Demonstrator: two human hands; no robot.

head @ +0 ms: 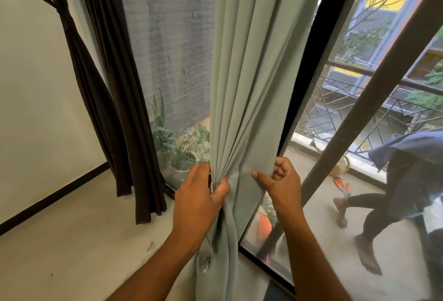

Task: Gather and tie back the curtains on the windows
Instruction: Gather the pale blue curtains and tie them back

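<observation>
A pale green curtain (249, 80) hangs down the middle of the head view, in front of the window glass. My left hand (200, 192) pinches a bunch of its folds on the left side. My right hand (279, 180) grips the curtain's right edge, with the thumb across the front of the cloth. Between the two hands the fabric is drawn into pleats. A dark brown curtain (105, 99) hangs at the left, gathered and tied with a brown band (51, 3) near the wall.
A black window frame (309, 65) runs up right of the green curtain. Potted plants (179, 149) stand outside the left pane. On the balcony beyond the glass a person in dark clothes (395, 192) bends near the metal railing (359, 99). Bare floor (84, 240) lies at lower left.
</observation>
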